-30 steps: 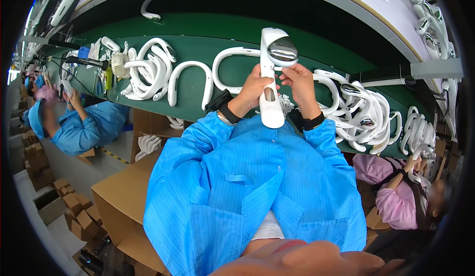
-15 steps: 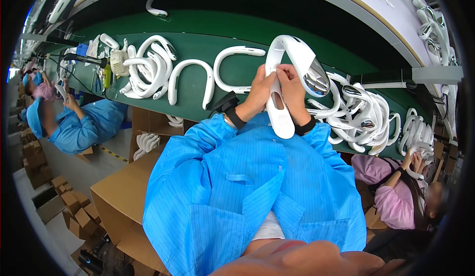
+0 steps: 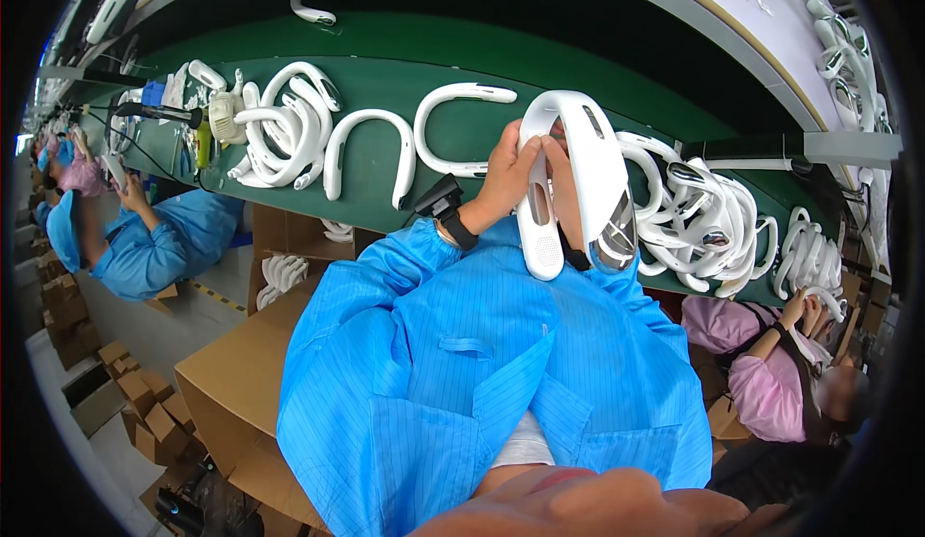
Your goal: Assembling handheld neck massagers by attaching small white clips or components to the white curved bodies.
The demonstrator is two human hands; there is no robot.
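Observation:
A white U-shaped neck fan is in front of my chest, its curved top facing the bench and its two arms pointing toward me. Fingers of my left hand are closed round the left arm of the fan, which has a long slot and a dotted grille. My right hand grips the same arm from its inner side, thumb near the left thumb. Part of that hand is hidden behind the fan's other arm, which ends in a shiny, glossy panel. Two more white U-shaped pieces lie on the bench just left of my hands.
Piles of white neck fans lie on the green bench, one at left and one at right. A green-handled tool is at far left. Cardboard boxes stand below. Co-workers sit on both sides. A shelf runs overhead.
The neck fan has turned in my hands, its glossy arm swinging down toward me and covering part of my right hand. Both hands keep hold of the slotted arm.

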